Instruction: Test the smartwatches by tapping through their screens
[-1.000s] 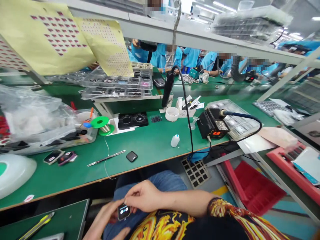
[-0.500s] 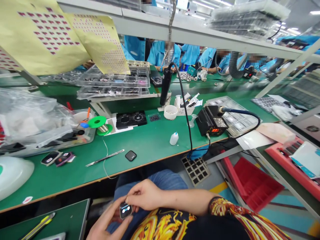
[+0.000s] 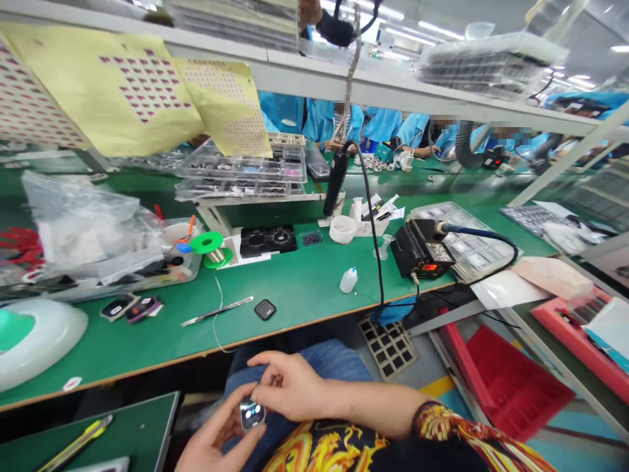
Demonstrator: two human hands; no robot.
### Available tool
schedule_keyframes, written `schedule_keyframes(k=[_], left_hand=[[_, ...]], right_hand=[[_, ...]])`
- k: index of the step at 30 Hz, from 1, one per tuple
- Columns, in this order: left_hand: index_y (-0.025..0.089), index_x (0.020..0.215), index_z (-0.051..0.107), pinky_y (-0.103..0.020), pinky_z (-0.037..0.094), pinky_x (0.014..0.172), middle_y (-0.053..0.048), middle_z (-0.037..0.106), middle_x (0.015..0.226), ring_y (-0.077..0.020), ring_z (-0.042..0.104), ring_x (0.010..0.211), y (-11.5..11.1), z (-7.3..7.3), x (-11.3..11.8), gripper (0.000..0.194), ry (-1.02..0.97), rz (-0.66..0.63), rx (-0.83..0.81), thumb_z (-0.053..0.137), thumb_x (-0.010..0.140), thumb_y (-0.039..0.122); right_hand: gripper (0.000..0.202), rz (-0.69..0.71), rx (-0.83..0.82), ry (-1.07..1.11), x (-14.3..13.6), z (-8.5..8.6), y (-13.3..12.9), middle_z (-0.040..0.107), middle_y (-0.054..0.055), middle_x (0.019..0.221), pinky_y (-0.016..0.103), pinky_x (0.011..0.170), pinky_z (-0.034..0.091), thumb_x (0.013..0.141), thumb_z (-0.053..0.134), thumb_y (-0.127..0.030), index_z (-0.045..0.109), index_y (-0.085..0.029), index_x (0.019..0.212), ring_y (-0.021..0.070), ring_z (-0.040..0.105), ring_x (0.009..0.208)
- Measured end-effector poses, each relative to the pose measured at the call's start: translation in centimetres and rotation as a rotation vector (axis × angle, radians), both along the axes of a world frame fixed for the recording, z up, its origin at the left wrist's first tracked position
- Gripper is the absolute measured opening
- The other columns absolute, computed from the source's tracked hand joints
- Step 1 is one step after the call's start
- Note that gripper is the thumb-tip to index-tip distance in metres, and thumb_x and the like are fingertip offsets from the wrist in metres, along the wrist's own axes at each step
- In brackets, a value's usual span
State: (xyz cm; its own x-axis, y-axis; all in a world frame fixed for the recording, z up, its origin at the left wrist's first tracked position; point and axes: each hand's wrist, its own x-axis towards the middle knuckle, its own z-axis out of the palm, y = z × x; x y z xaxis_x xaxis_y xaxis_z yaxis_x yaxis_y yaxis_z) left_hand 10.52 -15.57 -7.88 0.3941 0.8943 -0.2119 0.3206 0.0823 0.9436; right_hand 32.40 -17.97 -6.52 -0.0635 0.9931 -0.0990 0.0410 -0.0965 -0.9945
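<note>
My left hand (image 3: 221, 429) is closed around the edges of a small smartwatch body (image 3: 253, 414), whose dark face shows bright spots. Over my lap, below the bench edge, it is held without a strap in sight. My right hand (image 3: 289, 387) meets its upper edge with the thumb, fingers curled and the index finger lifted; the fingertips behind the watch are hidden. On the green bench in front lie a black square watch-like piece (image 3: 265, 309) and metal tweezers (image 3: 217, 311). A small white bottle (image 3: 348, 280) with a blue tip stands to their right.
A green solder spool (image 3: 209, 242) stands beside a bag-filled bin. The black soldering station (image 3: 422, 249) sits at the right, its cable hanging past the bench edge. A yellow cutter (image 3: 78, 442) lies lower left. People in blue work across the bench.
My right index finger has lifted away from the watch and stretched out. The watch face has tilted a little and glints more. The camera view has shifted slightly.
</note>
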Motion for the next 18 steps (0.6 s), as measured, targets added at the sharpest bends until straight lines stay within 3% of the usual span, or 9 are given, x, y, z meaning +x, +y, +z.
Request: schedule_keyframes(k=[4,6,9,14,18], left_hand=[[0.026,0.132,0.079,-0.035,0.069,0.088,-0.005,0.084,0.109,-0.0259,0.081,0.092,-1.4,3.6,1.0,0.058,0.070,-0.049,0.001,0.090,0.081,0.051],[0.024,0.133,0.078,-0.035,0.067,0.092,-0.006,0.082,0.112,-0.0245,0.080,0.095,-1.6,4.9,1.5,0.056,0.027,-0.003,0.052,0.091,0.083,0.045],[0.021,0.137,0.072,-0.035,0.064,0.099,-0.009,0.078,0.120,-0.0233,0.078,0.105,-1.6,5.1,2.1,0.056,-0.133,0.127,0.097,0.089,0.086,0.037],[0.020,0.137,0.070,-0.031,0.064,0.094,-0.007,0.075,0.118,-0.0188,0.075,0.101,-2.2,5.9,2.3,0.052,-0.166,0.233,0.216,0.087,0.089,0.029],[0.022,0.139,0.071,-0.032,0.064,0.095,-0.009,0.075,0.128,-0.0199,0.076,0.104,-2.5,6.6,1.9,0.051,-0.123,0.233,0.293,0.084,0.090,0.027]], right_hand=[[0.048,0.015,-0.026,0.015,0.2,1.6,-0.8,0.069,-0.004,0.079,0.019,0.066,0.049,0.099,0.075,-0.044,0.070,-0.017,0.139,0.0096,0.060,0.069],[0.049,0.005,0.026,0.001,0.3,2.4,-1.1,0.071,-0.001,0.086,0.021,0.070,0.054,0.101,0.069,-0.047,0.068,-0.016,0.139,0.0109,0.065,0.073],[0.039,-0.092,0.320,-0.187,0.8,3.3,-1.0,0.075,0.008,0.110,0.032,0.092,0.062,0.109,0.060,-0.045,0.071,-0.016,0.132,0.0167,0.072,0.098],[0.033,-0.058,0.830,-0.498,1.6,4.5,-1.4,0.066,0.015,0.136,0.047,0.108,0.060,0.112,0.060,-0.044,0.075,-0.021,0.130,0.0275,0.066,0.129],[0.037,-0.021,0.987,-0.612,1.4,4.5,-1.3,0.060,0.013,0.148,0.057,0.116,0.055,0.111,0.059,-0.053,0.076,-0.027,0.132,0.0330,0.060,0.139]])
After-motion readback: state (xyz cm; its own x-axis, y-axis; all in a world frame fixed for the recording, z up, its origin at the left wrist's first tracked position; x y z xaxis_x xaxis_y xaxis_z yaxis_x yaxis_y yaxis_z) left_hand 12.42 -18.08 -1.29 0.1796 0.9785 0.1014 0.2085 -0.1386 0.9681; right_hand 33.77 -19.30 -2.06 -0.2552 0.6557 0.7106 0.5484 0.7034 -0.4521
